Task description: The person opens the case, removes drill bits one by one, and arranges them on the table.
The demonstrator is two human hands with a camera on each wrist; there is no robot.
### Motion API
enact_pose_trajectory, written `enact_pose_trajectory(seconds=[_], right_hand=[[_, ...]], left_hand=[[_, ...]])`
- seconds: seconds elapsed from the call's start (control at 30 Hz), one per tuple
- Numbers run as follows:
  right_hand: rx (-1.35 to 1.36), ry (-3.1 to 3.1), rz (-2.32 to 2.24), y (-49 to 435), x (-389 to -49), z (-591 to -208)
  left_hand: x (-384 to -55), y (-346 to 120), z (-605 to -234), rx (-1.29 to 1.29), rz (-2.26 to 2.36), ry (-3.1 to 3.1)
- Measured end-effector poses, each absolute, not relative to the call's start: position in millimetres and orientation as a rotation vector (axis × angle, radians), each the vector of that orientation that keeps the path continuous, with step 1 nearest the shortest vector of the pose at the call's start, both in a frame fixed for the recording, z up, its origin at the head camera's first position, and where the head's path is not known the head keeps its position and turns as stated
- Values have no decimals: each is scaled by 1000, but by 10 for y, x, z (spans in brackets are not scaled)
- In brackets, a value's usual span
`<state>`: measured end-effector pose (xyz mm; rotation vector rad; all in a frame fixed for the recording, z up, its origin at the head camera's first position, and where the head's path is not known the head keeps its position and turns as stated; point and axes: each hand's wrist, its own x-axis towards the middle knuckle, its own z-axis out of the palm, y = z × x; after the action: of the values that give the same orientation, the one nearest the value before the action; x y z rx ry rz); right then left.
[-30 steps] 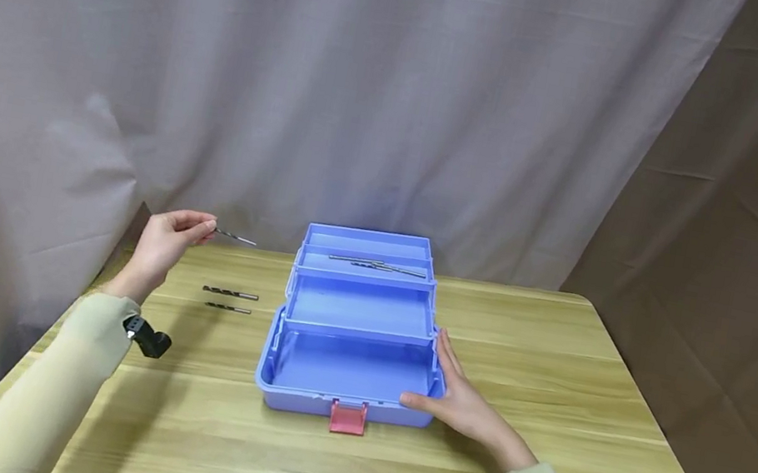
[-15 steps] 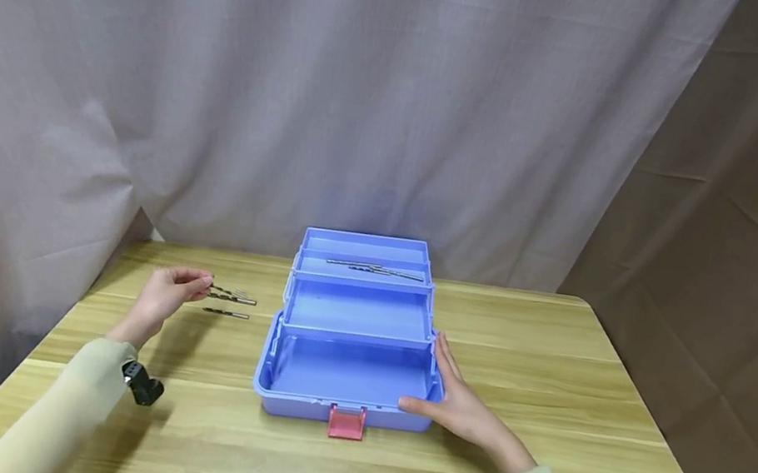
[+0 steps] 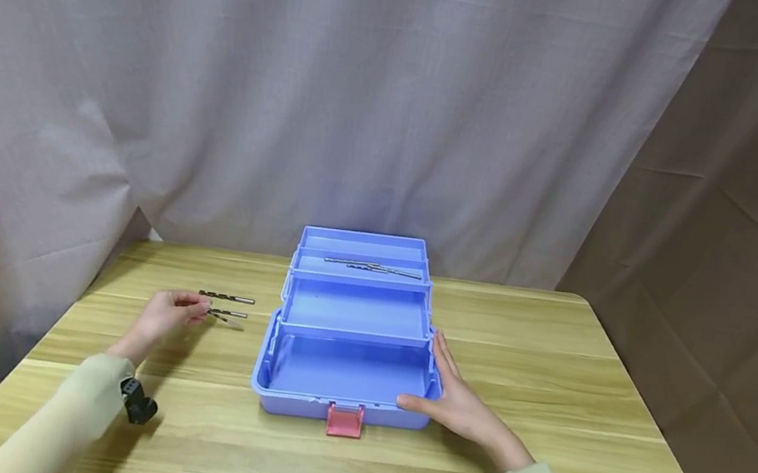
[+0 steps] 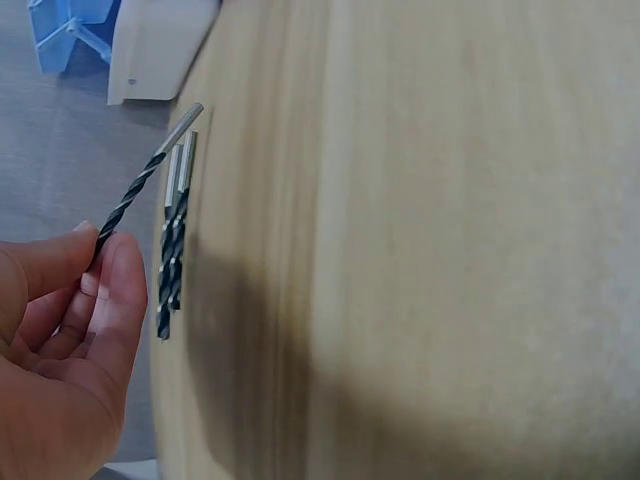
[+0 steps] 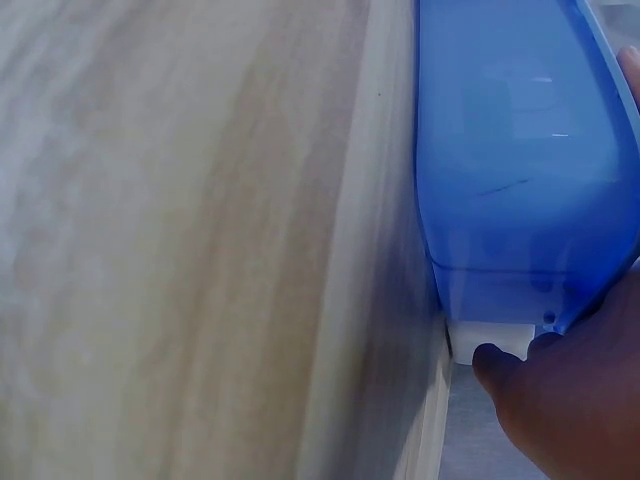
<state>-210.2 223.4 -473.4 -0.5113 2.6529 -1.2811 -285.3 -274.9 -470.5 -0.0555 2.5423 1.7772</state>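
Note:
Between thumb and fingertips, my left hand (image 3: 171,311) pinches the dark fluted end of a thin drill bit (image 4: 138,190); its bright shank points away. Just beyond, two more drill bits (image 3: 227,297) lie roughly side by side on the table, one overlapped by the held bit in the head view. At the table's middle stands a blue toolbox (image 3: 345,415), lid up and trays fanned out. Several drill bits (image 3: 373,268) lie in its upper tray. My right hand (image 3: 459,403) rests on the box's right front corner, fingers straight along the side, thumb at the front rim.
A pink latch (image 3: 344,422) hangs from the box's front. The wooden table (image 3: 585,408) extends on both sides of the box. Grey curtain (image 3: 405,89) hangs right behind the table, with a darker one (image 3: 749,251) at the right.
My left hand has come down and nearer with the drill bit, from above the two lying bits to beside the nearer one. My right hand stays on the toolbox.

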Motion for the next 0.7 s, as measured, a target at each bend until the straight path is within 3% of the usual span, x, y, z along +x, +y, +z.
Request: enact_pose_trajectory(seconds=[0.7], right_hand=[[-510,2653,-1290,2233,-2109,-4734]], left_hand=[[-2861,-2794,-4823,-91,1737,2545]])
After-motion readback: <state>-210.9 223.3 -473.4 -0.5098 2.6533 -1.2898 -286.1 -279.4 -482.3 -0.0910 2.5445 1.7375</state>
